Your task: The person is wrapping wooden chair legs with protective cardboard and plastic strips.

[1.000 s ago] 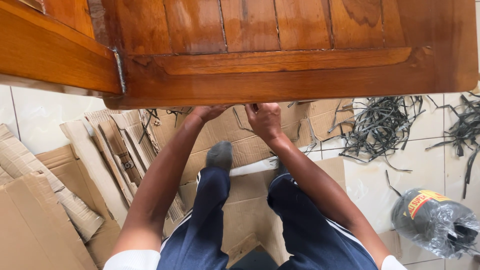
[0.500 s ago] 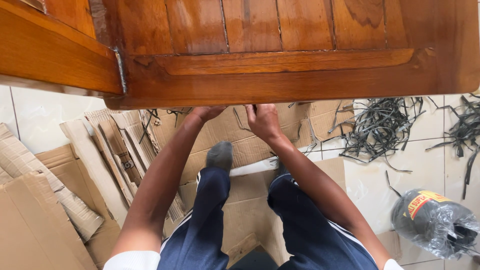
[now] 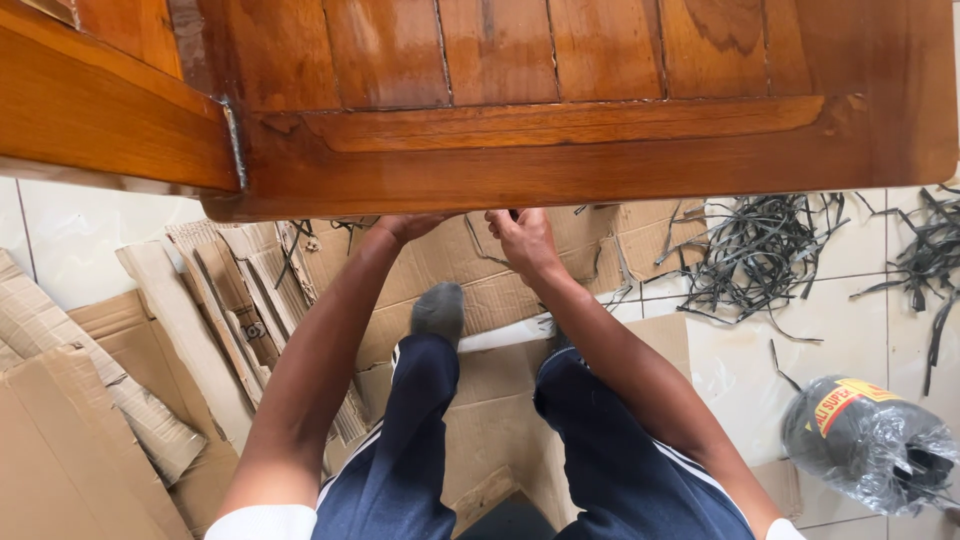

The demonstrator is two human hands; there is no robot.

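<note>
Bright, even daylight here; your frame is sharp nearly throughout. The glossy brown varnished wooden panel (image 3: 560,150) shows soft sheen streaks up top and throws shade where your hands reach under it. White floor tiles (image 3: 740,360) run near overexposed. Specular glare on the crinkled clear plastic-wrapped dark bundle (image 3: 870,440). Slight wide-angle bending at the edges.

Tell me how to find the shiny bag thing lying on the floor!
Start at the big brown wooden furniture panel across the top, then look down past the person's right hand to the white tiled floor. In the bottom right corner lies a dark bundle wrapped in clear crinkly plastic. Unlike the flat cardboard and loose black strips, it is round, glossy and has a red-and-yellow label.
</note>
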